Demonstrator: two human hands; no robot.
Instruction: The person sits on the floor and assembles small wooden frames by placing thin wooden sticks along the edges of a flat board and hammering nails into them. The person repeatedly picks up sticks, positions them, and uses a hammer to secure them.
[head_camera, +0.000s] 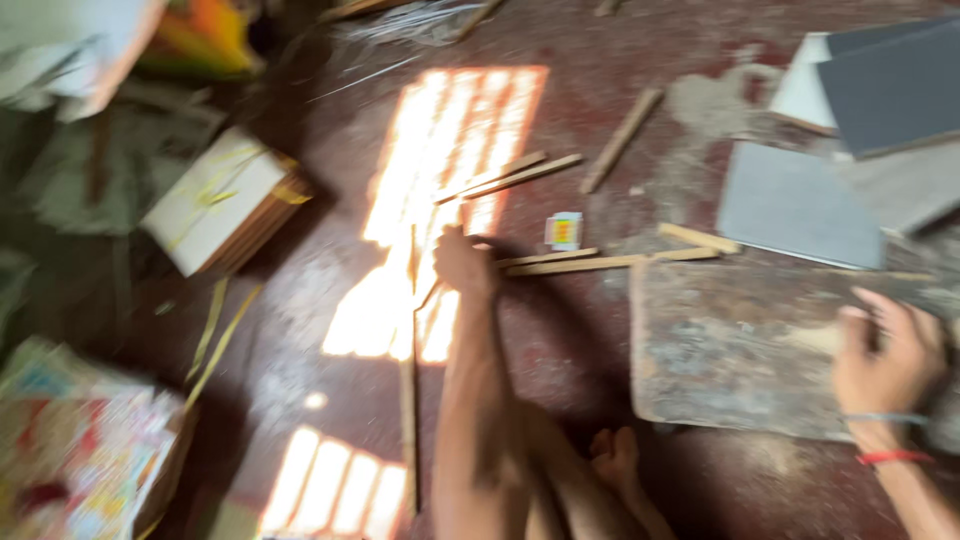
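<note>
Left hand (463, 262) is stretched forward to the floor, fingers curled round a long thin wooden stick (409, 390) near its far end; the grip looks closed on it, though blur hides the fingertips. The stick runs back toward the person, across the bright sunlight patch (440, 190).

Right hand (888, 362) lies on the far right edge of a worn wooden board (740, 345). Fingers bent over something dark there; whether it grips or only rests, cannot tell. Red thread and a pale band at the wrist. Hands well apart.

A bare foot (615, 455) sits just beside the board's near left corner.

Handling note: a stick this slender would flex if lifted from one end, so a hold nearer its middle seems steadier, with the board kept pressed flat.

Around: several loose sticks (560, 262) just beyond the left hand, a small yellow-and-white packet (564, 231) near them, grey sheets (795, 205) beyond the board, a tied bundle (225, 200) to the left.
</note>
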